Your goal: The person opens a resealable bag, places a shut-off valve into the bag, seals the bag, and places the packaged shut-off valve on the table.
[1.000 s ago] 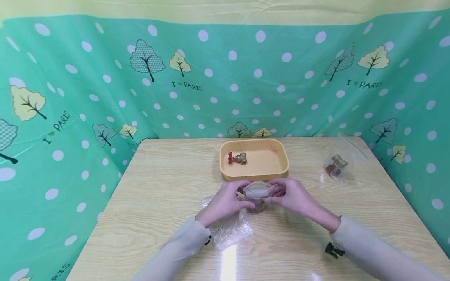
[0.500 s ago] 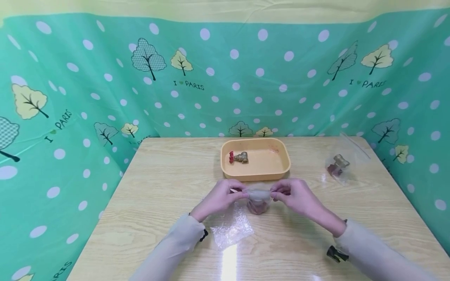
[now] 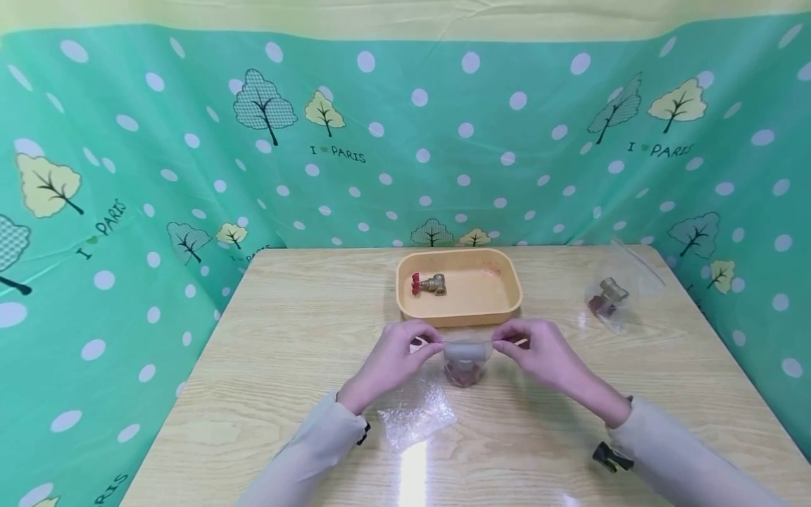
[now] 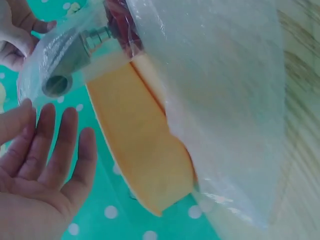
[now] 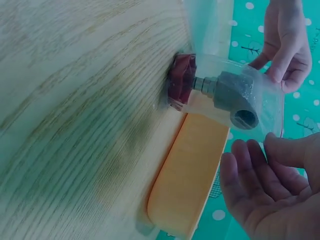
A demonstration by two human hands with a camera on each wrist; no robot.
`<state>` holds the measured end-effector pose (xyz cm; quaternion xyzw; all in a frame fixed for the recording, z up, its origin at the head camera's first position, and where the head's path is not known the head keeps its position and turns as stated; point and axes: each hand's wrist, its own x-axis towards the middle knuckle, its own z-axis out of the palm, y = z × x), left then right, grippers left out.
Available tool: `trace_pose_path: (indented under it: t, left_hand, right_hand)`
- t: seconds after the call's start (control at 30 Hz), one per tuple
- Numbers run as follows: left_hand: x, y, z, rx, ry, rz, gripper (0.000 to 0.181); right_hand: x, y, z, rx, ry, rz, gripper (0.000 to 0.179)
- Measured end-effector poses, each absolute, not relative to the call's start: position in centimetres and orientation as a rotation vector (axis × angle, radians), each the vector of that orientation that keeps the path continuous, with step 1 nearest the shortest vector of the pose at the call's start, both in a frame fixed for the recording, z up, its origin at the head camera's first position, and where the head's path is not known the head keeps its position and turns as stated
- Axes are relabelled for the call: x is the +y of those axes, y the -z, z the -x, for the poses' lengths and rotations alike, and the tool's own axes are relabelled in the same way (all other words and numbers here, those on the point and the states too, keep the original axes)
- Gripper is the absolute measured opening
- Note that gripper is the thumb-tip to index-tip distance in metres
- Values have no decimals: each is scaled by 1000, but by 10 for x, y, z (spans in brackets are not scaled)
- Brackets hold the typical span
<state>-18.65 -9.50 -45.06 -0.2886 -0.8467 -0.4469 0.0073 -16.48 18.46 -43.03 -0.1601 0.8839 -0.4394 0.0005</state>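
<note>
My left hand (image 3: 395, 359) pinches one top corner of a clear zip bag (image 3: 465, 362) between thumb and forefinger. At the opposite corner my right hand (image 3: 541, 355) pinches it likewise, so the mouth is stretched straight between them. Inside the bag, a brass gate valve (image 5: 232, 95) stands with its red handwheel (image 5: 181, 82) down near the table and its open pipe end up. The left wrist view shows the same valve (image 4: 72, 57) through the plastic. Beside the bag, partly under my left arm, lies a sheet of bubble wrap (image 3: 418, 415).
Just behind the hands is a shallow orange tray (image 3: 465, 319), holding another valve (image 3: 434, 284) with a red handwheel. A second zip bag (image 3: 636, 282) with a valve inside lies at the table's back right. A patterned green curtain (image 3: 380, 176) surrounds the wooden table (image 3: 253, 415).
The bag's mouth was gaping a second ago and is now drawn flat and taut. My hands have moved slightly apart to its corners.
</note>
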Motion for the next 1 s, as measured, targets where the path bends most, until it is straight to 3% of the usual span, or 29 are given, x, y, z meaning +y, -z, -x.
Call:
trace_pose_path:
  t: [0.4,0.57,0.77,1.0]
  left_hand:
    - [-92,449,178,-2671,1243,880,4]
    - [-92,450,177,-2626,1177,903,4]
    - [-92,452,174,-2616,1085,921,4]
    - [-90,450,169,-2682,983,869,5]
  right_hand:
    - [184,432,161,2863,1354,513,3]
    - [180,428,160,2892,1284,585,15]
    - [161,420,159,2994,1133,847,36]
    - [133,417,165,3078,871,1143,28]
